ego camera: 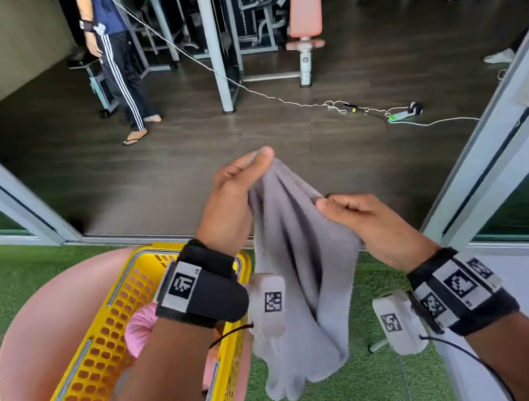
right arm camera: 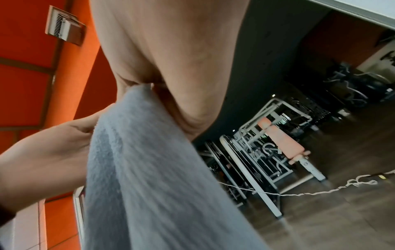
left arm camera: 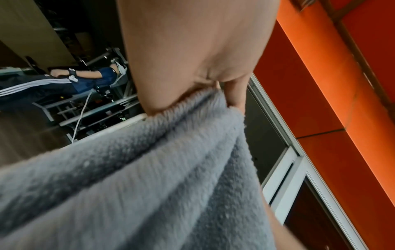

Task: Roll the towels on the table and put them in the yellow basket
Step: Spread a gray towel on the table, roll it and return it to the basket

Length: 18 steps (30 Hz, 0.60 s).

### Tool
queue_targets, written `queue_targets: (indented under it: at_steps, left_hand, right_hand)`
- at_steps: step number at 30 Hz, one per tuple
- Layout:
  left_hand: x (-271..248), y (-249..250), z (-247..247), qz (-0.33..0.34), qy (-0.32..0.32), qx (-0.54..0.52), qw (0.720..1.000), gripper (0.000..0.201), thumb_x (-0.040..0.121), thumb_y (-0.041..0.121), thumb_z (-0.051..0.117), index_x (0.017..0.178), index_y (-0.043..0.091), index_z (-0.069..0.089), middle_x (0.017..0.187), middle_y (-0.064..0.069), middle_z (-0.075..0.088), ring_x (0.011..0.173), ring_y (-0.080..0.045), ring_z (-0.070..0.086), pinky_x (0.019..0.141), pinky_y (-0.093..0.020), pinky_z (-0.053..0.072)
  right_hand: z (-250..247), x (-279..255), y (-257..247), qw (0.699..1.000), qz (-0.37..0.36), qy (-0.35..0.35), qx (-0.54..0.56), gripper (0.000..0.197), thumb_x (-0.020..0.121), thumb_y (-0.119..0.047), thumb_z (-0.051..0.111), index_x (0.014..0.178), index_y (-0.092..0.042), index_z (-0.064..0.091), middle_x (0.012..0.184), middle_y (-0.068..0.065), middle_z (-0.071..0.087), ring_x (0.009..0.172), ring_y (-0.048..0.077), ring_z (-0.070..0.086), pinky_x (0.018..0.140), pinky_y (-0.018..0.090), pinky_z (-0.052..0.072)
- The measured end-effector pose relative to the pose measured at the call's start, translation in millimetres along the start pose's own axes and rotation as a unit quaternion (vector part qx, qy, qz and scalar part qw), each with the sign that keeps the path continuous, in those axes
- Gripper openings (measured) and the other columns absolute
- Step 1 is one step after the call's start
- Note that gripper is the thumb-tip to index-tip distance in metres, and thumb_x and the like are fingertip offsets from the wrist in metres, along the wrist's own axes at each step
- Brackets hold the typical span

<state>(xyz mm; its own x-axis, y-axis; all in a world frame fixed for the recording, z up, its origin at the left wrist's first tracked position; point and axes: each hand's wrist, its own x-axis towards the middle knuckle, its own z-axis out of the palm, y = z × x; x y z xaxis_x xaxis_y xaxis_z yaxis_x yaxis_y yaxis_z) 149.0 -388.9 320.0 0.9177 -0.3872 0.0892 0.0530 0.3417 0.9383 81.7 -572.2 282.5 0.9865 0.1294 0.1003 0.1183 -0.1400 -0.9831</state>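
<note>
A grey towel (ego camera: 295, 264) hangs in the air in loose folds in front of me. My left hand (ego camera: 237, 190) pinches its top edge, highest up. My right hand (ego camera: 351, 210) pinches the same edge a little lower and to the right. In the left wrist view the grey towel (left arm camera: 149, 177) runs out from under the pinching fingers (left arm camera: 234, 94). The right wrist view shows the towel (right arm camera: 145, 169) gripped at its top, with the left hand (right arm camera: 49, 148) beside it. The yellow basket (ego camera: 84, 360) stands at lower left on a pink round table (ego camera: 27, 328); a pink rolled towel (ego camera: 140, 331) lies inside it.
Green artificial turf (ego camera: 338, 393) lies under the towel. An open sliding door frame (ego camera: 501, 128) stands on the right, another (ego camera: 1, 186) on the left. Beyond is a dark gym floor with a white cable (ego camera: 303, 102), a bench (ego camera: 304, 13) and a standing person (ego camera: 119, 60).
</note>
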Motion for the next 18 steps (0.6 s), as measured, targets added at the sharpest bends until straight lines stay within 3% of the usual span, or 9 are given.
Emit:
queue_targets:
  at_steps: [2,4,6,9,11,14,16,18]
  left_hand:
    - [-6.9,-3.0,1.4,-0.024,-0.026,0.054,0.998,0.016,0.097,0.015,0.053,0.086,0.004,0.057,0.079,-0.007,0.057,0.074,-0.014,0.053,0.067,-0.023,0.044]
    - [-20.8,-14.5,11.3,-0.040,-0.106,0.167,0.979,0.018,0.098,0.014,0.051,0.084,0.005,0.058,0.078,-0.001,0.054,0.074,-0.007,0.049,0.067,-0.018,0.042]
    - [-29.3,-23.1,21.2,-0.049,-0.164,0.210,0.963,0.022,0.098,0.014,0.052,0.090,-0.005,0.058,0.083,-0.002,0.055,0.080,-0.007,0.049,0.072,-0.019,0.043]
    - [-24.1,-19.3,22.7,-0.024,-0.137,0.170,0.976,0.022,0.097,0.010,0.052,0.100,-0.008,0.065,0.096,-0.009,0.064,0.092,-0.013,0.055,0.086,-0.027,0.046]
    - [-17.1,-14.7,17.2,0.003,-0.088,0.135,0.987,0.021,0.096,0.010,0.054,0.089,-0.006,0.065,0.087,-0.011,0.062,0.085,-0.016,0.055,0.078,-0.026,0.045]
    - [-10.1,-15.4,7.1,0.011,-0.039,0.101,0.994,0.035,0.097,0.019,0.054,0.082,-0.012,0.047,0.079,-0.013,0.041,0.079,-0.023,0.038,0.066,-0.031,0.033]
    - [-11.9,-18.4,4.6,-0.007,-0.056,0.119,0.991,0.026,0.098,0.020,0.052,0.084,-0.002,0.054,0.078,-0.010,0.046,0.076,-0.018,0.042,0.062,-0.024,0.035]
    - [-17.7,-23.7,9.8,-0.028,-0.115,0.182,0.976,0.018,0.098,0.016,0.053,0.084,0.006,0.058,0.075,0.001,0.050,0.072,-0.009,0.044,0.062,-0.018,0.036]
  right_hand:
    - [-0.2,-1.1,-3.4,0.999,-0.002,0.032,-0.004,0.076,0.087,-0.058,0.063,0.084,0.017,0.049,0.080,0.008,0.045,0.076,0.020,0.037,0.067,0.040,0.030]
    - [-4.9,3.5,-17.7,0.997,-0.013,0.073,-0.004,0.072,0.087,-0.053,0.062,0.073,0.015,0.042,0.071,0.008,0.038,0.069,0.020,0.030,0.059,0.042,0.025]
    - [-8.3,11.1,-29.5,0.995,-0.047,0.073,-0.039,0.064,0.090,-0.044,0.060,0.069,0.013,0.040,0.065,0.008,0.033,0.064,0.020,0.027,0.054,0.038,0.024]
    - [-2.3,13.2,-27.2,0.996,-0.058,0.041,-0.060,0.065,0.089,-0.049,0.059,0.078,0.016,0.055,0.068,0.008,0.041,0.067,0.015,0.034,0.057,0.028,0.030]
    - [-1.3,7.9,-13.0,0.999,-0.029,0.028,-0.027,0.072,0.089,-0.054,0.060,0.084,0.018,0.053,0.076,0.007,0.043,0.074,0.018,0.035,0.065,0.033,0.029]
    - [-2.7,-1.5,5.4,0.999,-0.012,0.007,-0.046,0.069,0.092,-0.050,0.058,0.081,0.018,0.049,0.076,0.006,0.041,0.072,0.018,0.034,0.064,0.039,0.027]
    - [-6.6,0.6,1.5,0.999,-0.016,0.040,-0.030,0.065,0.095,-0.047,0.056,0.076,0.014,0.044,0.074,0.007,0.036,0.070,0.019,0.030,0.061,0.041,0.024]
    - [-13.2,9.1,-11.0,0.993,-0.041,0.104,-0.023,0.055,0.098,-0.037,0.056,0.067,0.003,0.035,0.070,0.006,0.027,0.066,0.020,0.023,0.059,0.036,0.022]
